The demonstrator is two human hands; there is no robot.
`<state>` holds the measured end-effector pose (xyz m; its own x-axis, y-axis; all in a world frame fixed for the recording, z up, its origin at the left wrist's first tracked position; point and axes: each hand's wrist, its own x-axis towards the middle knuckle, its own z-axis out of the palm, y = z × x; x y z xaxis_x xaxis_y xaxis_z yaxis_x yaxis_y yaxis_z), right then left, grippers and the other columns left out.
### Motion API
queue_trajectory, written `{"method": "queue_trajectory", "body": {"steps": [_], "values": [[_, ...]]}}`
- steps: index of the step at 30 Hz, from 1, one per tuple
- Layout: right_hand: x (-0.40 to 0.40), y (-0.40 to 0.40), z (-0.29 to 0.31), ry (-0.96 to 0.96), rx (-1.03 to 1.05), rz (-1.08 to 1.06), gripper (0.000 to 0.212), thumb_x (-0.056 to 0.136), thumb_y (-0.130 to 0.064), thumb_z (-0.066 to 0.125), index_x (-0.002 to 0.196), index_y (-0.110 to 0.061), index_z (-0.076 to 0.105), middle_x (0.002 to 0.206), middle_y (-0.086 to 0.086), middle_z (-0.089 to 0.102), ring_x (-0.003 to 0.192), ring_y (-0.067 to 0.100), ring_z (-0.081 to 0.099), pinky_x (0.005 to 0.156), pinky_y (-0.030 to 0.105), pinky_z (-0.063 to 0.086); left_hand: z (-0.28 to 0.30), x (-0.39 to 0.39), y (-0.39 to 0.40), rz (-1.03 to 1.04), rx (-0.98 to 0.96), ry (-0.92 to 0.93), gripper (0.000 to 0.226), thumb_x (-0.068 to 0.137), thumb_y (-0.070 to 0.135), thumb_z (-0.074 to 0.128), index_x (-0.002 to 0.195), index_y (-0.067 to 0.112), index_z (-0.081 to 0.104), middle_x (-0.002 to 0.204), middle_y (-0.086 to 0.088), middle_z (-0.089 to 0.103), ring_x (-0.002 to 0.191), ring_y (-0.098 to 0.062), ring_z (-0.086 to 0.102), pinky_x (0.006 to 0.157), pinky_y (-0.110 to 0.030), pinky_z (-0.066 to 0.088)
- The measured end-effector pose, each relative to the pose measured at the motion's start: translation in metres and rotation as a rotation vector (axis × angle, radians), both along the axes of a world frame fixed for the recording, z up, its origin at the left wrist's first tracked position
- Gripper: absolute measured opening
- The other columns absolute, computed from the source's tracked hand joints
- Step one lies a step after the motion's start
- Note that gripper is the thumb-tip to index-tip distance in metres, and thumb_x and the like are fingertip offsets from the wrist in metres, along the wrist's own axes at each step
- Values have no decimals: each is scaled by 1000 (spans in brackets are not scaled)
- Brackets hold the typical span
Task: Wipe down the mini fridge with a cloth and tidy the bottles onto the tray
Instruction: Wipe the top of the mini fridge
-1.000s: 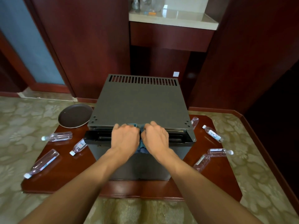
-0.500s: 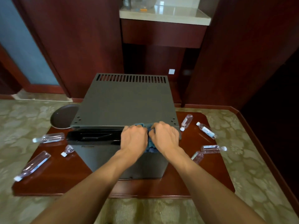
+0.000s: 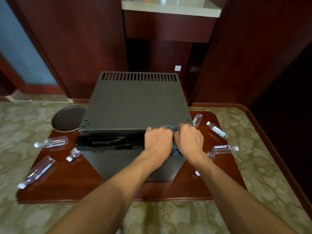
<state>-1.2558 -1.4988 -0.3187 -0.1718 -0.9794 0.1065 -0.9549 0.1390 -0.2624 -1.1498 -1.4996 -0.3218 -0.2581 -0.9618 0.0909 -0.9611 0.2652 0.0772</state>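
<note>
A dark grey mini fridge (image 3: 135,105) stands on a red-brown wooden platform (image 3: 70,179). Side by side, my left hand (image 3: 158,141) and my right hand (image 3: 190,141) press a blue cloth (image 3: 174,149) against the top front edge of the fridge, near its right corner. The fingers of both hands curl over the cloth, which is mostly hidden. A round dark tray (image 3: 67,118) lies at the fridge's left rear. Clear water bottles lie on the platform: three at the left (image 3: 51,142) (image 3: 73,154) (image 3: 38,171) and several at the right (image 3: 217,130) (image 3: 225,148).
Patterned carpet (image 3: 168,217) surrounds the platform. Dark red wood panels (image 3: 84,39) and a cabinet with a pale stone counter (image 3: 170,7) rise behind the fridge. A raised wooden border (image 3: 270,141) runs along the right. One bottle (image 3: 197,119) lies by the fridge's right rear.
Both hands have slid the cloth rightward along the fridge's top front edge, from its middle to near the right corner. The bottles and tray have not moved on the platform.
</note>
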Motion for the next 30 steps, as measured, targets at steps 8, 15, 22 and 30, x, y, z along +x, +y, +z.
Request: {"method": "queue_trajectory", "body": {"steps": [8, 15, 22, 30], "values": [[80, 2, -2, -117, -1, 134, 22, 90, -25, 51, 99, -9, 64, 108, 11, 65, 100, 35, 62, 77, 37, 46, -4, 86, 8, 122, -70, -61, 24, 94, 34, 43, 95, 24, 65, 98, 0, 70, 91, -23, 68, 70, -31, 29], [66, 1, 0, -13, -7, 223, 24, 92, -24, 50, 101, -10, 67, 106, 10, 65, 97, 34, 64, 74, 34, 42, -2, 70, 10, 182, -20, -28, 27, 98, 28, 41, 97, 19, 66, 102, -4, 71, 96, -27, 67, 78, -33, 41], [3, 19, 9, 299, 15, 114, 20, 90, -16, 51, 106, -14, 64, 111, 6, 63, 103, 29, 61, 82, 36, 37, 1, -1, 16, -56, 24, 82, 24, 97, 31, 43, 110, 22, 61, 109, -5, 67, 99, -29, 65, 78, -35, 44], [-1, 2, 16, 266, 165, 47, 21, 86, -17, 59, 106, -13, 64, 111, 8, 62, 103, 29, 61, 71, 33, 32, 8, -11, -5, -103, 189, 123, 24, 84, 34, 64, 104, 21, 64, 112, -6, 67, 104, -32, 65, 74, -32, 42]]}}
